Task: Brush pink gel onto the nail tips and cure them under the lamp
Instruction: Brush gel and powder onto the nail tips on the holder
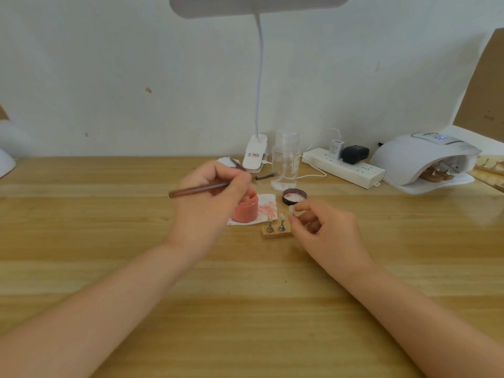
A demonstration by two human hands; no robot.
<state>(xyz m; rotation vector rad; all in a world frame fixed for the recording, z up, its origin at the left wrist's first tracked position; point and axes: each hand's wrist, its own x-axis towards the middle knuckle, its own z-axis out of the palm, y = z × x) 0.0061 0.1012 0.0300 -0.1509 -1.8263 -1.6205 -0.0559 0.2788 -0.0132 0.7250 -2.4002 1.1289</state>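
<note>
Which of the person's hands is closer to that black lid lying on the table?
The right hand: its fingertips sit just below the black lid. The left hand, holding the brush, is beyond the pink jar.

I'm looking down at a light wooden desk w/ long grain stripes (245, 309), pushed up against a plain off-white wall (109, 64). Wall has a couple small reddish marks, left of centre. A white clip-on desk light w/ a bendy neck and flat bar head (258, 77) is clamped at the desk's back edge, head up at the top of my view. A white multi-socket power strip (346, 166) lies at the back right, w/ a white plug and a black adapter in it. A brown cardboard sheet (485, 85) leans in the far right corner. Lighting is soft, even, no hard shadows.
</note>
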